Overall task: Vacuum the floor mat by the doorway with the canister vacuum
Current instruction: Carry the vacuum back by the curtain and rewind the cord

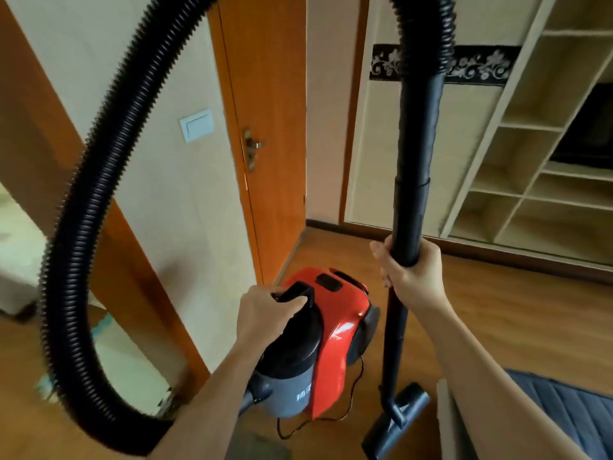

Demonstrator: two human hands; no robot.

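Across the wooden floor [517, 310], the ribbed hose [83, 200] arcs wide and could snag the door frame or yank the canister vacuum [328, 343] sideways. That vacuum hangs by its handle in the left hand [265, 313], fingers curled shut; the right hand [411, 270] wraps the wand [414, 161]. Its cord [351, 393] trails underneath, a likely tangle. A blue quilted mat [564, 413], probably the target, lies at lower right beside the floor nozzle [394, 423].

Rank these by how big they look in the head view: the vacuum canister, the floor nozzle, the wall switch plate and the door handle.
1. Vacuum canister, clearly largest, though it sits close to the camera.
2. Floor nozzle, partly cut off by the lower edge.
3. Wall switch plate.
4. Door handle, close to the switch plate in apparent size, so this order is unsure.
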